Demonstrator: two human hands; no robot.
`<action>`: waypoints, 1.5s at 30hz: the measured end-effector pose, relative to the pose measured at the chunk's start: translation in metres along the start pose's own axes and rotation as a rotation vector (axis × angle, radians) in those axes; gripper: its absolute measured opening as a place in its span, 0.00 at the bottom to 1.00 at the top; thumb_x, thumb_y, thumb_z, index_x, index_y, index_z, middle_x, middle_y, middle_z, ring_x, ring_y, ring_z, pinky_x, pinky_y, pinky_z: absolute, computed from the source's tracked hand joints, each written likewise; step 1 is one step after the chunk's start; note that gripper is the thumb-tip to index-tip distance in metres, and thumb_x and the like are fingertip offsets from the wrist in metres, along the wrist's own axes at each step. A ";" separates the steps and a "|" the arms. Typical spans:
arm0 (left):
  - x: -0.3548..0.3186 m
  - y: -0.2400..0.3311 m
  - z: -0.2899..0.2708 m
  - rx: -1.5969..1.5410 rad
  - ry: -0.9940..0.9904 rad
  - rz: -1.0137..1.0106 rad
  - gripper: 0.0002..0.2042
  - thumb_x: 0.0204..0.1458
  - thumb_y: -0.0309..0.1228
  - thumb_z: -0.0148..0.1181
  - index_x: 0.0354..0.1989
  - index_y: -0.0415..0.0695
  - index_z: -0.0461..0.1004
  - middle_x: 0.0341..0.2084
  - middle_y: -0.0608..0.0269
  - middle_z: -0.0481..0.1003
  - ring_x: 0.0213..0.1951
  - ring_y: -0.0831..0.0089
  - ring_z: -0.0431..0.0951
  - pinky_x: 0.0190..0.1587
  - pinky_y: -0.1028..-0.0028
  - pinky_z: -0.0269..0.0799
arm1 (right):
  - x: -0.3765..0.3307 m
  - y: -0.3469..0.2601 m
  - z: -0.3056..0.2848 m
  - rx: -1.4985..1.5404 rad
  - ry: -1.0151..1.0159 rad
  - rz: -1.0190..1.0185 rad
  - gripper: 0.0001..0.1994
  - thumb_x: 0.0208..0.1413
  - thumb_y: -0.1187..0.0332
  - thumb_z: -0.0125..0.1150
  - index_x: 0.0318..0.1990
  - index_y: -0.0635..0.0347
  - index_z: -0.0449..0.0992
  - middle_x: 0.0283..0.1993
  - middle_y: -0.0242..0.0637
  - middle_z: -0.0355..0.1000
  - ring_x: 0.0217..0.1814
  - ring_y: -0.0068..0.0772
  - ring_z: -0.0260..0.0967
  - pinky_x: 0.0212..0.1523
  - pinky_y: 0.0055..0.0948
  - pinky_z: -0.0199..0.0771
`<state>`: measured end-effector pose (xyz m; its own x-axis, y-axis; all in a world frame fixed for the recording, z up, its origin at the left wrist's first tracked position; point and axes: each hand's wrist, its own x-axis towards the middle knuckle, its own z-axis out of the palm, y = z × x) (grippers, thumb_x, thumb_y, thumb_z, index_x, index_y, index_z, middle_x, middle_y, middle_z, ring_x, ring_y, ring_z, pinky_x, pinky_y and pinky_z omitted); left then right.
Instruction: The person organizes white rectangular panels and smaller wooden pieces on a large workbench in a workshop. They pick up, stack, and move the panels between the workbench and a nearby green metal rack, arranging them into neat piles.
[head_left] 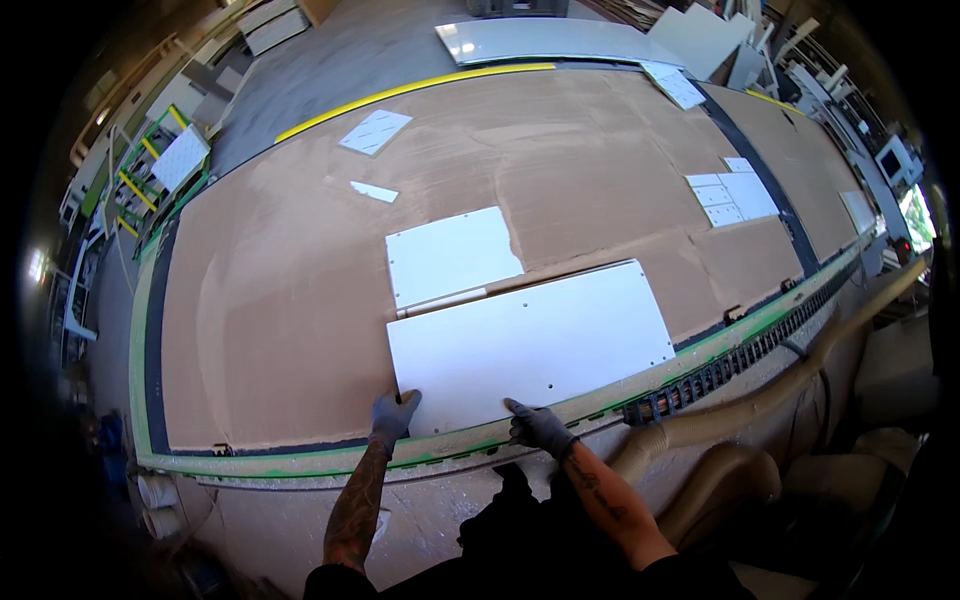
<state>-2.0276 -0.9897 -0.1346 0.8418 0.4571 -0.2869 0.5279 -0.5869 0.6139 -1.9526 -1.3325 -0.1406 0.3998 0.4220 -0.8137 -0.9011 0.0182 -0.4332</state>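
A large white rectangular panel with small drilled holes lies on the brown machine bed, near its front edge. My left hand, in a grey glove, grips the panel's near left corner. In a dark glove, my right hand holds the panel's near edge about the middle. A smaller white panel lies just behind the big one, with a thin white strip at its near edge.
Several small white cut pieces lie further back on the bed, and a group of white pieces at the right. A green rail with a black cable chain runs along the front. A beige hose lies at the right.
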 end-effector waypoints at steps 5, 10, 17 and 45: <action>-0.006 0.015 0.010 0.034 0.021 -0.158 0.27 0.51 0.53 0.65 0.37 0.34 0.79 0.32 0.44 0.81 0.39 0.47 0.81 0.43 0.56 0.75 | -0.009 -0.011 -0.016 0.013 0.009 0.000 0.18 0.56 0.49 0.70 0.31 0.53 0.74 0.18 0.29 0.65 0.16 0.26 0.65 0.18 0.29 0.68; -0.014 0.029 0.007 -0.061 0.009 -0.169 0.28 0.51 0.53 0.66 0.41 0.34 0.78 0.33 0.47 0.81 0.38 0.55 0.81 0.42 0.59 0.75 | -0.011 -0.015 -0.027 -0.081 0.059 0.010 0.19 0.55 0.48 0.70 0.38 0.53 0.76 0.21 0.29 0.66 0.19 0.27 0.67 0.21 0.29 0.73; 0.012 0.037 0.025 -0.583 -0.134 -0.301 0.33 0.55 0.56 0.62 0.52 0.34 0.76 0.38 0.56 0.80 0.41 0.69 0.78 0.45 0.70 0.74 | 0.019 -0.021 -0.157 0.047 -0.059 -0.810 0.31 0.60 0.64 0.65 0.67 0.65 0.61 0.57 0.41 0.72 0.58 0.37 0.70 0.59 0.38 0.73; -0.356 -0.212 -0.080 -0.867 1.032 -0.602 0.23 0.56 0.41 0.67 0.44 0.28 0.78 0.38 0.58 0.81 0.38 0.72 0.77 0.41 0.71 0.74 | 0.065 0.095 0.256 -0.044 -0.248 -0.255 0.23 0.62 0.62 0.63 0.60 0.65 0.69 0.56 0.45 0.72 0.54 0.42 0.74 0.54 0.41 0.77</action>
<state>-2.4483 -0.9746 -0.1042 -0.1216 0.9626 -0.2419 0.2180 0.2637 0.9396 -2.0555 -1.0716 -0.1358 0.5533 0.6163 -0.5604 -0.7670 0.1145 -0.6313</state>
